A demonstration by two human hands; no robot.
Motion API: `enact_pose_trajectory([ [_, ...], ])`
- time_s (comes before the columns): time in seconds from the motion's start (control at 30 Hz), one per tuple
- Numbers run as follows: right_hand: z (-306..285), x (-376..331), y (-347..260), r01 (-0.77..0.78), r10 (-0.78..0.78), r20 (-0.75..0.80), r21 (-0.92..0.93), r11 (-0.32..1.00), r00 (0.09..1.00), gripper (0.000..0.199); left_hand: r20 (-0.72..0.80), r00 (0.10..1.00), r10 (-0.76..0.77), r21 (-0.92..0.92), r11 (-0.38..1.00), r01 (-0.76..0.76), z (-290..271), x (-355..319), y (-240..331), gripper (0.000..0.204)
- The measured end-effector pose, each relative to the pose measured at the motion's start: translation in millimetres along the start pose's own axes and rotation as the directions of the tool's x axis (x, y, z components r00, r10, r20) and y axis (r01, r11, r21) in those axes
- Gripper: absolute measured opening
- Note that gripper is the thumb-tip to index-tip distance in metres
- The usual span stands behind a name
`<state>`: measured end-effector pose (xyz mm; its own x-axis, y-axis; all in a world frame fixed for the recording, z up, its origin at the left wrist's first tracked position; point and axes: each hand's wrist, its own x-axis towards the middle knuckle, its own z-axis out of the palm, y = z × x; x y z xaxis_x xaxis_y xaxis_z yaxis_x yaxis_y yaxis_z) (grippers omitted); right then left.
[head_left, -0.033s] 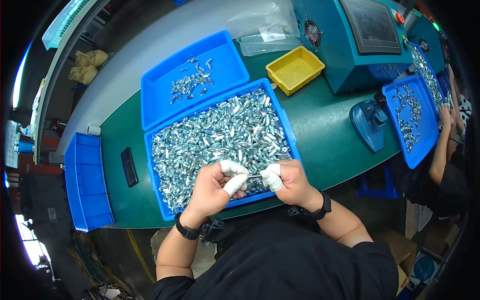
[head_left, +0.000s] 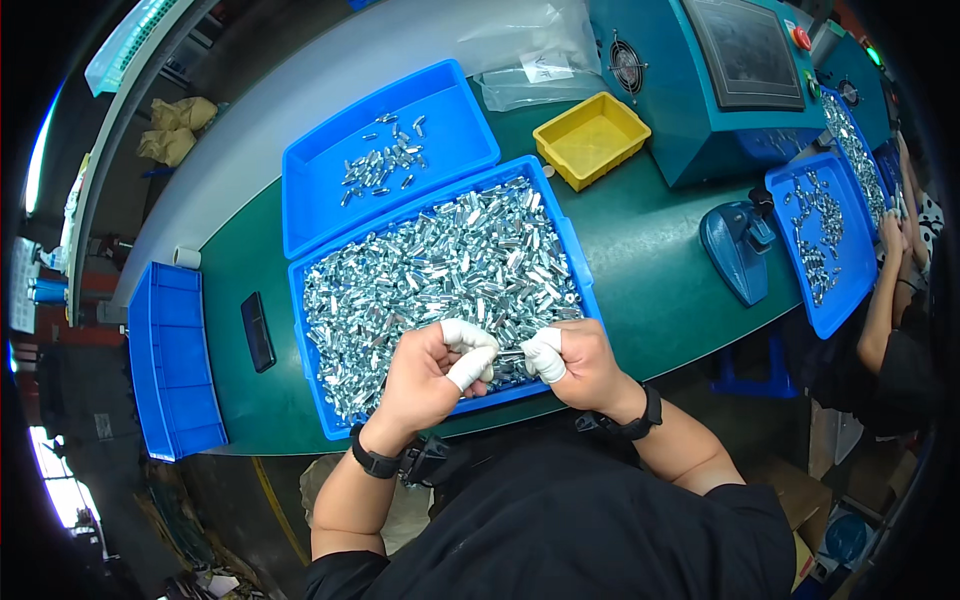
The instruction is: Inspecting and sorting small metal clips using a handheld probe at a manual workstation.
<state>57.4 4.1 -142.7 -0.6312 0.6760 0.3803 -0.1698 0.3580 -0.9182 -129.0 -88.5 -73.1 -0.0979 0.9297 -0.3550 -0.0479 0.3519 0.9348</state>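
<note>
Over the near edge of a deep blue tray (head_left: pixel 583 262) heaped with small shiny metal parts (head_left: pixel 440 265), my two hands meet. A slim metal part (head_left: pixel 509 353) spans the gap between them, its ends covered by fingertips. My left hand (head_left: pixel 430 372) pinches one end with thumb and forefinger, the other fingers curled. My right hand (head_left: pixel 575 362) is closed on the opposite end. White covers wrap the thumb and forefinger of both hands. Behind the heap, a second blue tray (head_left: pixel 330 160) holds a loose scatter of similar parts.
A yellow bin (head_left: pixel 590 140) and a teal machine with a screen (head_left: pixel 745 60) stand behind. To the right are a blue tool stand (head_left: pixel 735 250) and a co-worker's tray (head_left: pixel 825 240), the co-worker's hands beyond it. A phone (head_left: pixel 258 332) and blue bin (head_left: pixel 178 365) lie left.
</note>
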Motion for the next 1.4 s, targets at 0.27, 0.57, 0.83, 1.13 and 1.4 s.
enact_pose_trajectory([
  [0.27,20,12,-28,-0.014,0.012,0.035,0.048,0.999,0.999,0.032,-0.071,0.987,0.147,-0.031,0.988,-0.150,8,-14,-2,0.006],
  [0.57,27,24,-85,-0.255,0.254,0.026,0.166,0.953,0.967,0.036,0.077,0.880,0.469,0.457,0.768,-0.449,-9,-36,64,0.008],
  [0.83,10,17,-78,-0.161,0.160,-0.104,-0.001,0.987,0.982,0.035,0.169,0.923,0.347,0.416,0.824,-0.386,-5,-8,75,0.009],
  [1.13,-24,4,-39,-0.134,0.157,-0.243,0.108,0.985,0.957,0.040,0.002,0.951,0.310,0.482,0.833,-0.273,-2,46,52,0.012],
  [1.4,-24,-7,-26,-0.143,0.198,-0.238,0.229,0.963,0.951,0.039,-0.366,0.761,0.535,0.600,0.761,-0.247,-68,100,42,0.018],
])
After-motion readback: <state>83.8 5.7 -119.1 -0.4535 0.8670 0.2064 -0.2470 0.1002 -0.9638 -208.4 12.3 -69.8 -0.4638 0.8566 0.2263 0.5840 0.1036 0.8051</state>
